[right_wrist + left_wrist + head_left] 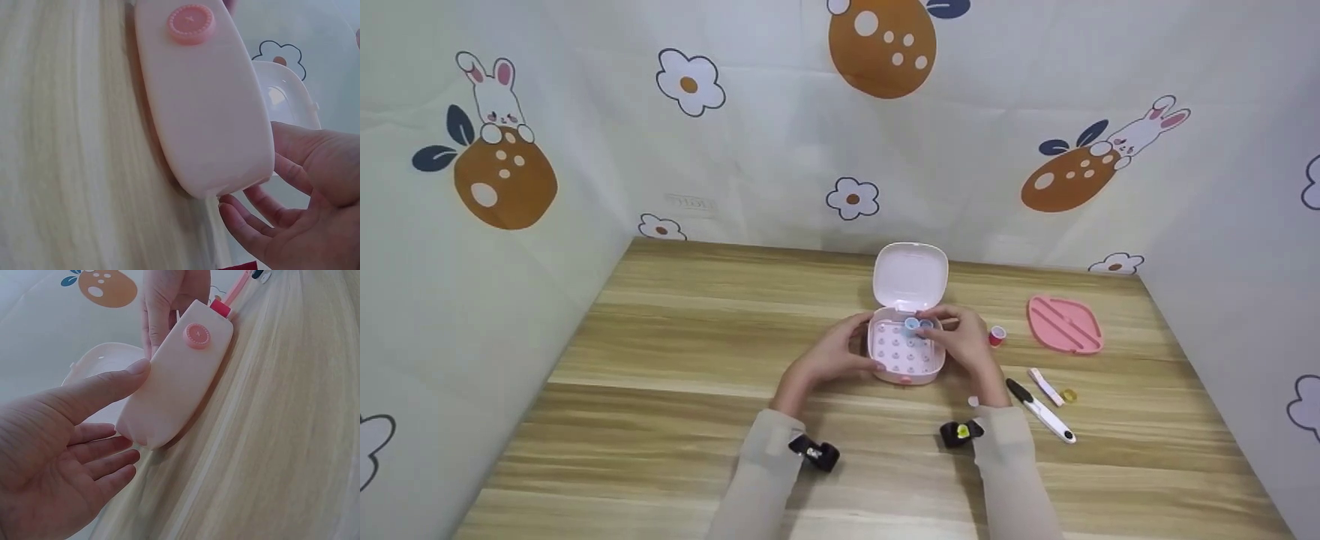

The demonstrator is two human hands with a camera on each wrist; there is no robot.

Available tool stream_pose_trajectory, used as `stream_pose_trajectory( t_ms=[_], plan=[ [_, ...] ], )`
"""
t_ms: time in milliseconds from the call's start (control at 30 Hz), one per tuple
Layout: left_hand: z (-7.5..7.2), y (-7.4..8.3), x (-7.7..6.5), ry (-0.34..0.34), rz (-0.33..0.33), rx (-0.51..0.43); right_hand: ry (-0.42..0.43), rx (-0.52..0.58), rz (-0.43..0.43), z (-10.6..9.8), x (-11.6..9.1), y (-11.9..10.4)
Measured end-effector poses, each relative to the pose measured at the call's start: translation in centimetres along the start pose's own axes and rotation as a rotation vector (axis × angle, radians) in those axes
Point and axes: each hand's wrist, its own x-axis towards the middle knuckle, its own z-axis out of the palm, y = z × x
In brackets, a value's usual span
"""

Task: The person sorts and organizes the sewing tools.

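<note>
A small pale pink sewing box [906,377] stands on the table with its lid [911,275] tipped back. Rows of short pegs line its floor. My left hand [834,352] grips the box's left side, thumb at the front corner and fingers spread along the wall. In the left wrist view, the left thumb [121,382] lies against the front face near a round pink button clasp [197,336]. My right hand [966,339] reaches over the right wall, thumb and forefinger pinching a light blue thread spool [926,325]. Another blue spool [913,324] is beside it.
Right of the box stand a red spool [997,337] and a pink slotted tray [1065,324]. Nearer lie a black-and-white pen-shaped tool [1042,411], a white strip [1045,387], a small yellow ring [1069,395] and a white piece [973,401]. Patterned cloth walls [765,150] enclose the table.
</note>
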Motion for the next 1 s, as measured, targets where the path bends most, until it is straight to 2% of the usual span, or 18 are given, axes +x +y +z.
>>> stream_pose_trajectory(
  t_ms=[567,800,1000],
  plan=[
    [0.0,-0.2,0.1,0.013,0.020,-0.005,-0.021,0.023,0.000,-2.0,-0.6,0.1],
    [0.0,-0.2,0.1,0.017,0.004,-0.016,0.033,0.016,-0.008,-3.1,-0.9,0.3],
    [0.1,-0.1,0.0,0.023,-0.018,-0.008,0.040,0.034,-0.001,-4.3,-1.4,0.4]
  ],
)
